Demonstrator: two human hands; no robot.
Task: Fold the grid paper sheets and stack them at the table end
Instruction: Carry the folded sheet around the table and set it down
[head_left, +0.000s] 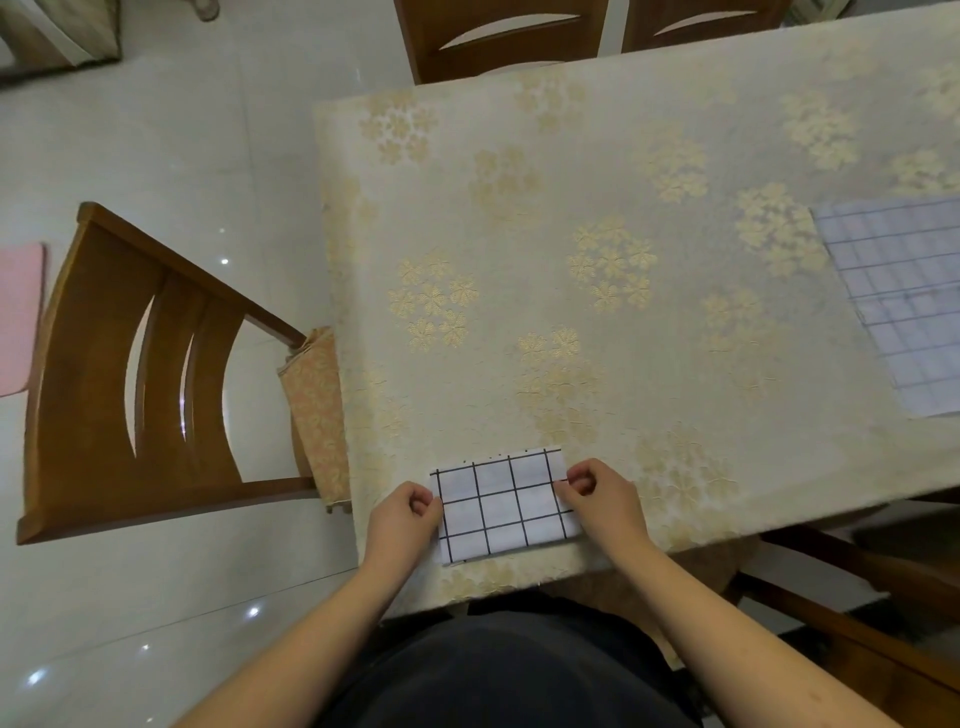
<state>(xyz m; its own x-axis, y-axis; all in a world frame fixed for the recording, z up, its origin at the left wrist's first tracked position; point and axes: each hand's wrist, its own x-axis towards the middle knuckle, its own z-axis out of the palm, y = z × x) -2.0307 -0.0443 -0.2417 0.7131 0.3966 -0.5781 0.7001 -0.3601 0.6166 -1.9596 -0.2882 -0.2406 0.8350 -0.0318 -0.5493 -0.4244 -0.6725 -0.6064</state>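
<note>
Cream cloth patterned with gold flower clusters is covering the table (597, 218), and pale glossy floor tiles are showing beyond its end.

At the table's near edge, the left hand (402, 512) is pinching the left edge of a folded grid sheet (506, 504), its fingers curling in against the thumb right at the paper's border. The right hand (597, 493) is doing the same on the sheet's right edge, thumb and curled fingers closing on the paper. Both bare forearms are reaching in from below the table's near edge, over a dark lap.

The folded grid sheet is lying flat on the cloth between the two hands, a small white rectangle with black grid lines, sitting close to the table's near edge and not far from its left end, slightly skewed to that edge.

Well apart from it, toward the table's right side, an unfolded grid sheet (904, 301) is lying flat and running out of view.

A wooden chair (104, 374) is standing off the table's left end. Two more chair backs (498, 36) are showing at the table's far side, and another wooden chair frame (852, 597) is sitting by the near right corner. Something pink (18, 317) is lying on the floor beyond the left chair.
</note>
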